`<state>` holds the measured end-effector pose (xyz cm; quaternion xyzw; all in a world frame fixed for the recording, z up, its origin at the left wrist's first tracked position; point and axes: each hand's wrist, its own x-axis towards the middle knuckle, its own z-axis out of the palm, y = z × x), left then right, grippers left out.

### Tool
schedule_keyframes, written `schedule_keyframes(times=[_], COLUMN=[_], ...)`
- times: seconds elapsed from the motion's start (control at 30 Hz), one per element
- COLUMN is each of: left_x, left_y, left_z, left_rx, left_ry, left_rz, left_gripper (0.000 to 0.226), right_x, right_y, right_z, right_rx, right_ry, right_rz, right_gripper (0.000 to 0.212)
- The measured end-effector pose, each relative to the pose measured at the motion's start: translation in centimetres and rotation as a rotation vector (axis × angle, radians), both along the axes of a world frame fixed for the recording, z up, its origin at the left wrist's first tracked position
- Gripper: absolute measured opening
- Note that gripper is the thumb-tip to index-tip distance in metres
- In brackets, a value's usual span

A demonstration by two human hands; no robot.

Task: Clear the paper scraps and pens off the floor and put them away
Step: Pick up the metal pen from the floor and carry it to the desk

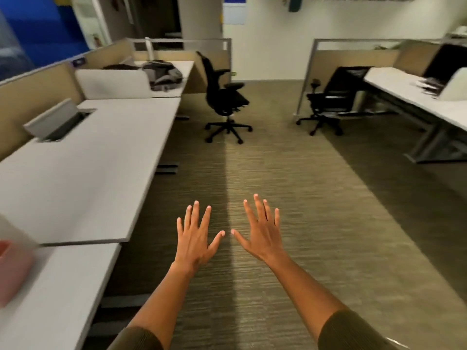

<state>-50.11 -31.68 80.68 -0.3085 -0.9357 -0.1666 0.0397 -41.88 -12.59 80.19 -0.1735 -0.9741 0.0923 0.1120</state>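
Observation:
My left hand (195, 236) and my right hand (261, 231) are stretched out in front of me over the carpet, palms down, fingers straight and spread. Neither hand holds anything. The two thumbs point toward each other with a small gap between them. No paper scraps or pens show on the striped carpet (290, 198) in this view. The picture is blurred at the edges.
White desks (88, 168) run along the left, with a pink box (12, 271) at the near left and a grey jacket (164, 73) at the far end. Two black office chairs (226, 99) (328, 99) stand ahead. Another desk (417, 97) lines the right.

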Motion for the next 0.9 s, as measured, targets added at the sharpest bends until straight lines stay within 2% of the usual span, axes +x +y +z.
schedule_keyframes(times=[0.23,0.5,0.9], left_x=[9.7,19.6,25.8], left_y=[15.1,30.0,52.2], left_z=[-1.0,-2.7,-7.8], left_rx=[-0.067,-0.142,-0.198], left_ry=[-0.048,-0.065,-0.196], left_rz=[-0.269,-0.556,-0.862], left_gripper=[0.086,0.089,0.084], right_x=[14.7,28.6,37.6], right_y=[11.7,21.4,37.3], right_z=[-0.4,-1.8,-6.4], right_rx=[-0.036,-0.078,-0.189], right_ry=[-0.029,-0.04,-0.141], right_rz=[-0.284,-0.62,-0.966], right_gripper=[0.094,0.093,0.093])
